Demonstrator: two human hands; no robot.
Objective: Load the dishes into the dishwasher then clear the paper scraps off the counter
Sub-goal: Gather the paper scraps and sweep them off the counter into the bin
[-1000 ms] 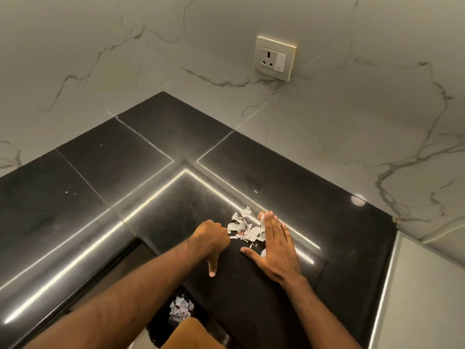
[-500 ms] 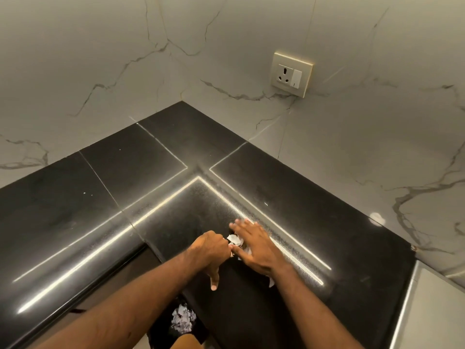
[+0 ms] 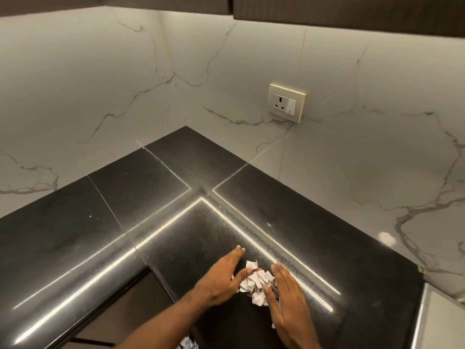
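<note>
A small heap of torn white paper scraps (image 3: 255, 282) lies on the glossy black counter (image 3: 156, 222) near its front edge. My left hand (image 3: 221, 278) rests flat on the counter to the left of the heap, fingers straight, thumb against the scraps. On the right side of the heap lies my right hand (image 3: 286, 301), also flat with straight fingers, its thumb touching the paper. The heap sits between the two hands. Below the counter edge, more paper scraps (image 3: 188, 345) show in a dark opening at the bottom of the frame.
The counter forms an inner corner against white marble walls. A wall socket (image 3: 286, 103) sits on the right wall. Dark upper cabinets (image 3: 352, 11) run along the top. A pale surface (image 3: 442, 321) adjoins the counter at the right.
My left hand has opened from a curled fist to flat fingers. The right hand has moved off the scraps to their right side, uncovering the heap. The camera has tilted up.
</note>
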